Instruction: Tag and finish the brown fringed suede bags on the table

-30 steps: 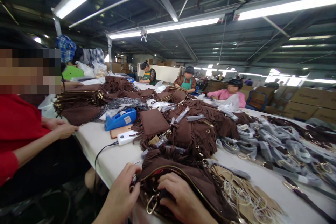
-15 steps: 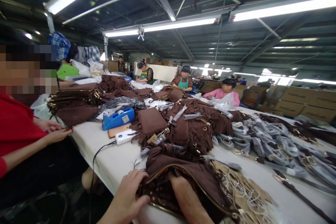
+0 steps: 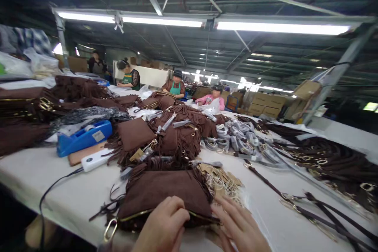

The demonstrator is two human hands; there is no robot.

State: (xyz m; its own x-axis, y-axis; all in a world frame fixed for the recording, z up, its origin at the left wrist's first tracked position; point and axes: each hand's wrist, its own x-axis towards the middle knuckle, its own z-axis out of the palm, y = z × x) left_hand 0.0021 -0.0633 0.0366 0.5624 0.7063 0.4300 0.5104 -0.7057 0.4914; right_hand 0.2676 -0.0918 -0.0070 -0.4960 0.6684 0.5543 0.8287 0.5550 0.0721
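A dark brown suede-like bag (image 3: 168,189) with fringe lies flat in front of me, its gold zipper edge towards me. My left hand (image 3: 165,224) is closed at the middle of that zipper edge, fingers bent and thumb against them; exactly what sits between the fingertips is hidden. At the bag's right end, my right hand (image 3: 238,224) has its fingers stretched out, the tips at the zipper's corner. A gold oval ring (image 3: 110,230) hangs at the bag's left corner. Tan tags with white strings (image 3: 221,183) lie just behind the right hand.
More fringed brown bags (image 3: 136,133) are heaped behind. To the left are a blue tape dispenser (image 3: 85,137) and a white device (image 3: 96,160) with a black cable. Plastic-wrapped straps (image 3: 239,136) and loose dark straps (image 3: 265,181) lie right. Several people work across the table (image 3: 32,173).
My right hand has come out of the bag's opening to its right corner. My left hand has shifted onto the zipper edge. The bag now lies flatter, and the view has turned right.
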